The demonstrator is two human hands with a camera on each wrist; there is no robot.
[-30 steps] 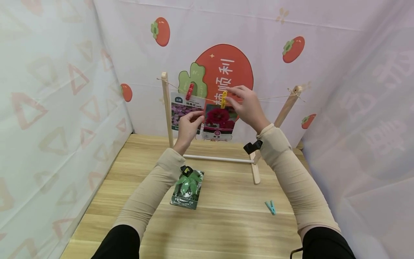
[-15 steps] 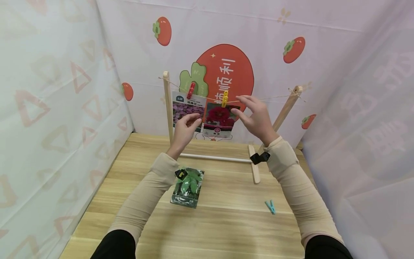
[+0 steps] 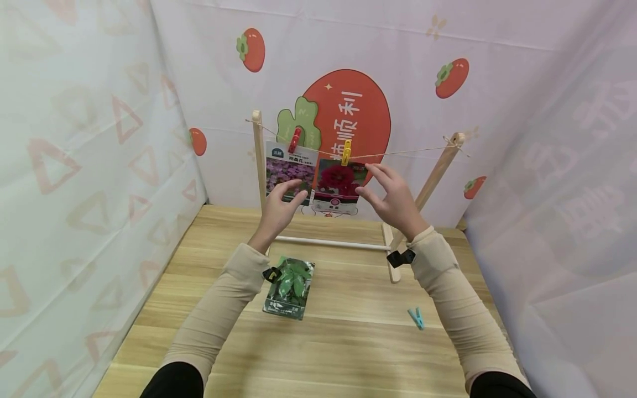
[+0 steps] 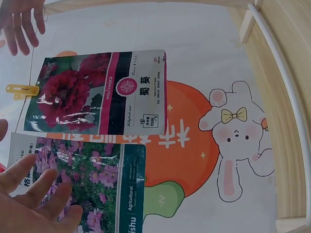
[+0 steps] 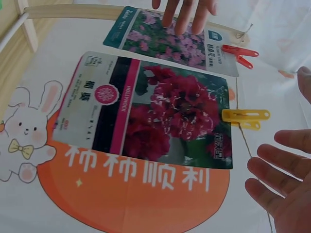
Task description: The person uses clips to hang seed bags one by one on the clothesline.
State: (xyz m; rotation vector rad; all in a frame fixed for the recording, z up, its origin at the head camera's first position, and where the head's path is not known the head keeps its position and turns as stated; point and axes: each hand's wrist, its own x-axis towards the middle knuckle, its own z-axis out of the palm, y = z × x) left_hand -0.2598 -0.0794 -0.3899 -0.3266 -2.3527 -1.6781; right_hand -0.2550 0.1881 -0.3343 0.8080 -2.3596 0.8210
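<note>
Two flower seed packets hang side by side from a string [image 3: 398, 152]. On the left, a red clothespin [image 3: 294, 140] holds the packet with purple flowers [image 3: 283, 168]. A yellow clothespin [image 5: 245, 116] grips the top edge of the hollyhock packet [image 5: 170, 114] with dark red blooms. My left hand [image 3: 280, 210] is in front of the purple-flower packet, fingers apart and holding nothing. Beside the hollyhock packet's right edge is my right hand [image 3: 395, 202], its fingers spread and nothing between them.
Wooden posts [image 3: 438, 171] carry the string, joined low down by a white rod [image 3: 333, 242]. A green seed packet [image 3: 290, 288] lies on the wooden table [image 3: 348, 348], partly behind the left wrist camera. To the right lies a blue clothespin [image 3: 416, 318]. A printed cloth [image 3: 209, 83] stands behind.
My right hand has come off the yellow clothespin and moved right and down. My left hand has drawn back from the packets, its fingers opening. Both packets stay hanging.
</note>
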